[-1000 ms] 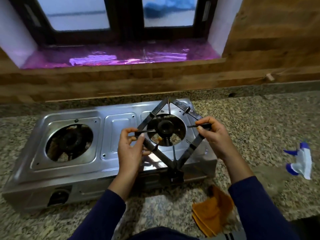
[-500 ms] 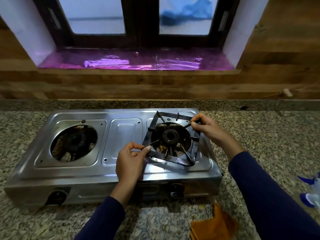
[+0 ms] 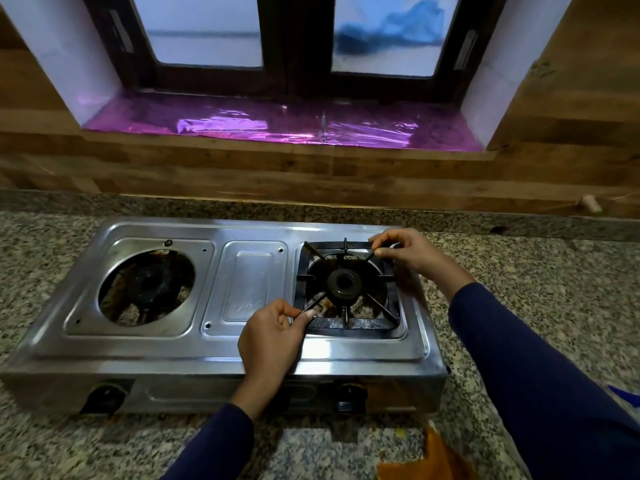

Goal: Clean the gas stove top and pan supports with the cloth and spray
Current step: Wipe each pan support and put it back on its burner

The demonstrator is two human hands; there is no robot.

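Progress, as I judge it, stands somewhere in the middle. I have the black pan support (image 3: 353, 322) lying square over the right burner (image 3: 344, 282) of the stove (image 3: 242, 344), and both my hands are on it. My left hand (image 3: 273, 336) pinches the front-left prong between thumb and fingers, and my right hand (image 3: 412, 252) pinches the back-right corner the same way. Whether its feet are fully down in the recess I cannot tell. The steel top looks bright and mostly free of smears across the middle panel and the front edge, so I take that part as wiped. Some work seems left: brown, burnt-on marks show in the well under this support, and the left burner opening (image 3: 147, 287) looks dark and rusty inside. That opening has no support over it, and a second support is nowhere in view. Neither hand holds anything to clean with. The orange cloth (image 3: 433, 459) lies on the stone counter (image 3: 536, 289) just in front of the stove, near my right sleeve (image 3: 536, 375). What I take for the spray (image 3: 628, 396) is only a blue sliver at the right edge of view. As for writing, I find none to read: no brand or label on the top, on the front panel or by the two knobs (image 3: 104, 396), and nothing legible on the window (image 3: 204, 29) behind.
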